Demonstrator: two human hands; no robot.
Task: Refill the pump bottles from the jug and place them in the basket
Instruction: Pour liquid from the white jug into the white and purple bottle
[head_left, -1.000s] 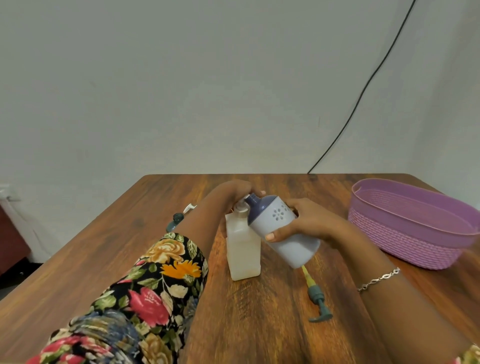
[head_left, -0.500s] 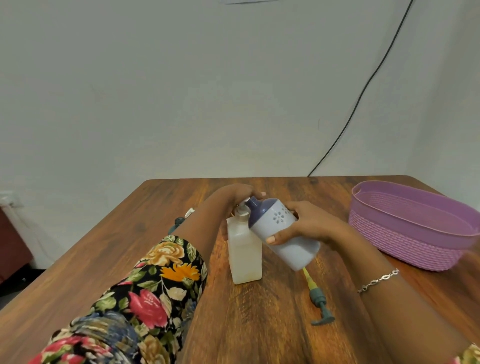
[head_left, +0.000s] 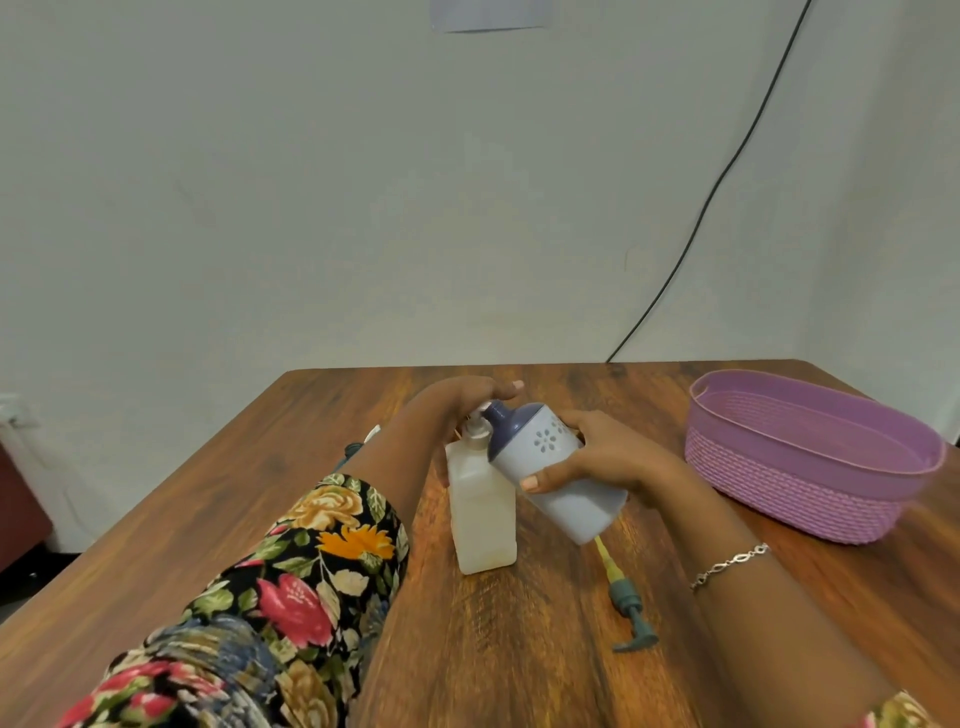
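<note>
On the wooden counter (head_left: 519, 649) below a pale wall (head_left: 363, 208), the left hand (head_left: 457, 400) holds the clear bottle (head_left: 480, 509) at its neck and the right hand (head_left: 608, 454) grips the tilted jug (head_left: 576, 512), just as before.

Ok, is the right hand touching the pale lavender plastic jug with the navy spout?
Touching. The head view shows the right hand wrapped round the pale lavender plastic jug, thumb across its front.

Right hand (head_left: 608, 457) holds jug (head_left: 561, 483) tilted over bottle (head_left: 480, 514).
</note>
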